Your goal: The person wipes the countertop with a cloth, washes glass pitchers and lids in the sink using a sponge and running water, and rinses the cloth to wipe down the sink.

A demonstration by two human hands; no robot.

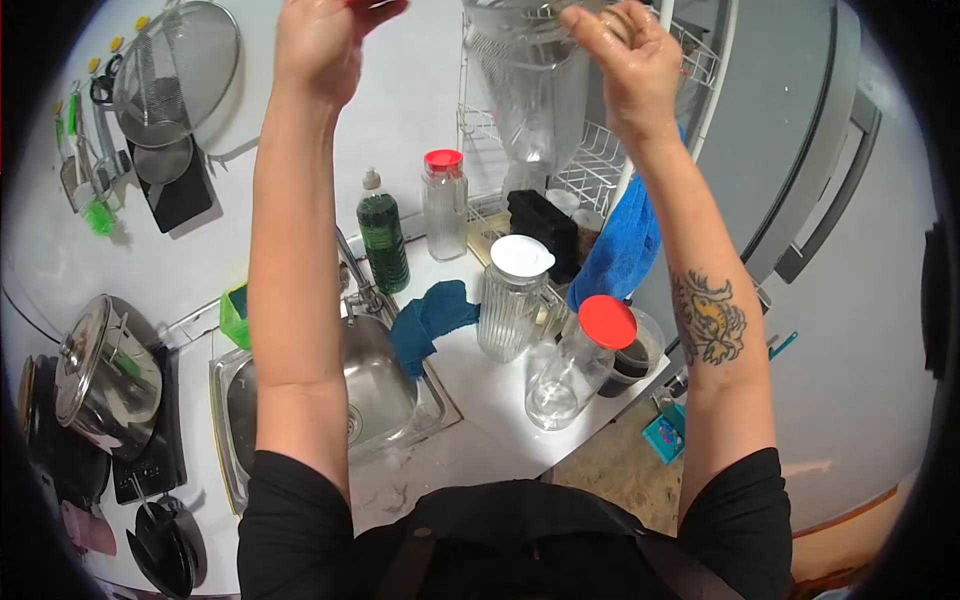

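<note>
My left hand [325, 45] is raised at the top edge, its fingers curled and partly cut off by the frame. A sliver of red shows beside them; what it belongs to is out of view. Raised to the right, my right hand [638, 65] is closed with its thumb beside the rim of a large clear ribbed glass vessel [530, 95]. Whether the fingers grip that vessel or something smaller cannot be told. Below stand a glass pitcher with a white lid [510, 315], a glass pitcher with a red lid [570, 375] and another red-lidded pitcher [445, 215] by the wall.
A steel sink [430, 415] has a teal cloth [430, 320] over its edge. Behind are a green soap bottle [382, 235] and a white wire rack [595, 165] with a blue towel [620, 245]. A big pot [115, 385] stands left; a grey fridge [850, 330] is right.
</note>
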